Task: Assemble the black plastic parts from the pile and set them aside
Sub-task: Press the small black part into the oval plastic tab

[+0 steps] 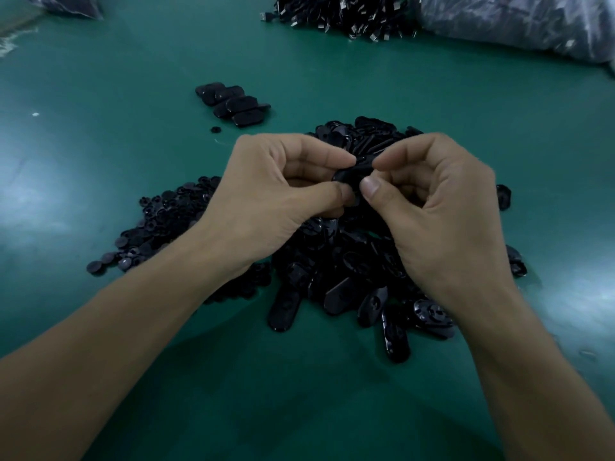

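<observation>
**Over the pile, two hands pinch one small black part**

Just above the middle of the pile [349, 271] of oblong black pieces, the left hand [266, 194] and the right hand [442, 207] meet. Their fingers [319, 156] are curled in, and each hand nips the same black part [352, 173] between thumb and forefinger, from opposite ends. The part sits between the two thumb tips and is mostly hidden. I cannot tell whether it is one piece or two being pressed together.

From where I stand it looks like light, stiff moulded plastic, glossy and probably a little slick. A fingertip pinch on the edges seems right, with the press kept square so nothing skates off.

Left of the pile, touching its edge, lies a heap of small round discs [159, 224]. Beyond the pile and to the left, a short row of what look like finished pieces [233, 104] sits apart on the green table [100, 94].
</observation>
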### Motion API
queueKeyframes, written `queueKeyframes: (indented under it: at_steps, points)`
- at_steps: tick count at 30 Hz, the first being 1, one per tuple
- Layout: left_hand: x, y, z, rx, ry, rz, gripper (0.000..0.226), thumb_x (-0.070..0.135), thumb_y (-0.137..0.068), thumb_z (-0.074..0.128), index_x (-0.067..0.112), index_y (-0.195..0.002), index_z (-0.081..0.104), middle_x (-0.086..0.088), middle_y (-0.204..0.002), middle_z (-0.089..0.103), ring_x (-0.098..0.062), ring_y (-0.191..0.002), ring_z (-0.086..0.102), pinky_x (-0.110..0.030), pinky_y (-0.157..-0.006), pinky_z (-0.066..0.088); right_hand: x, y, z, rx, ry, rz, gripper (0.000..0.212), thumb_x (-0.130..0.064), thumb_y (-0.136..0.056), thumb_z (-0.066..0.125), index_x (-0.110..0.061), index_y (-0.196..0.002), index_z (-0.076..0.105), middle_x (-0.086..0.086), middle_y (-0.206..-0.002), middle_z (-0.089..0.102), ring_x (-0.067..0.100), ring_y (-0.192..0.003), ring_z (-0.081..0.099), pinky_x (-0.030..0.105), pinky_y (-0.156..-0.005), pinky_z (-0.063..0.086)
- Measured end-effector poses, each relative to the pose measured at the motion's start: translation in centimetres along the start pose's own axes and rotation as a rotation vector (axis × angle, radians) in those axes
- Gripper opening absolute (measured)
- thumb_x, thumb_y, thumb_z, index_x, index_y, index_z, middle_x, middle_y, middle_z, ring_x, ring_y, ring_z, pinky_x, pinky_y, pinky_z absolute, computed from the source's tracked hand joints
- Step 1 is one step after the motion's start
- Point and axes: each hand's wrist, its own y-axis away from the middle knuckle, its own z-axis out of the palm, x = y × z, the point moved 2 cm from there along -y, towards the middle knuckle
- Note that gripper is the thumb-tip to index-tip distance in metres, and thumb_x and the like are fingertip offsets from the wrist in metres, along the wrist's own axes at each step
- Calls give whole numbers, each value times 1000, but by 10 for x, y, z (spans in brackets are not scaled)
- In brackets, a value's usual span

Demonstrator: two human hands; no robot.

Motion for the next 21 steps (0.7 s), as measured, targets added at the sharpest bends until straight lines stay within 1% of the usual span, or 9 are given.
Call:
queueKeyframes:
  at_steps: [3, 6, 10, 14, 16, 18, 21]
  points:
    - [0, 0, 1, -11, -18, 8, 23, -3, -77, 80, 15, -91, 74, -9, -83, 77, -25, -79, 76, -30, -73, 62, 0, 0, -1, 1, 36, 13, 29, -13, -89, 73, -35, -85, 55, -9, -80, 69, 8, -76, 67, 20, -68, 53]
    - [0, 0, 1, -31, -52, 34, 23, -3, -79, 79, 15, -93, 74, -7, -84, 77, -20, -78, 76, -27, -72, 61, -2, 0, -1, 11, 85, 7, 30, -14, -87, 75, -34, -80, 54, -8, -79, 68, 10, -72, 66, 22, -64, 53]
    - [-2, -1, -1, -72, -114, 39, 23, -3, -81, 77, 16, -93, 74, -7, -84, 77, -18, -75, 74, -28, -74, 62, -2, 1, 1, 20, 144, 8, 32, -13, -84, 78, -34, -76, 55, -11, -72, 65, 5, -66, 63, 13, -57, 48]
    - [-6, -2, 0, -88, -153, 20, 18, 1, -85, 76, 15, -94, 73, -8, -83, 77, -27, -77, 74, -36, -76, 63, -1, 2, 2, 30, 186, 14, 33, -13, -81, 80, -34, -75, 56, -11, -69, 65, 3, -67, 63, 10, -57, 46]
    - [-7, -2, 2, -86, -190, 23, 14, 4, -86, 75, 15, -94, 72, -7, -81, 76, -27, -75, 74, -38, -74, 63, -2, 4, 4, 34, 223, 10, 32, -13, -81, 80, -32, -75, 56, -12, -70, 63, 4, -70, 62, 11, -58, 47]
    - [-8, -2, 2, -87, -202, 22, 11, 4, -89, 72, 15, -94, 71, -7, -79, 76, -23, -72, 74, -35, -70, 63, -4, 6, 6, 50, 273, -21, 30, -12, -82, 79, -29, -76, 55, -13, -68, 61, 5, -70, 61, 16, -58, 48]
    - [-7, -3, 1, -86, -140, 12, 11, 2, -93, 66, 12, -95, 69, -9, -81, 75, -17, -71, 73, -27, -68, 61, -12, 11, 10, 88, 366, -112, 25, -11, -86, 75, -23, -77, 54, -15, -65, 57, 8, -61, 56, 23, -56, 47]
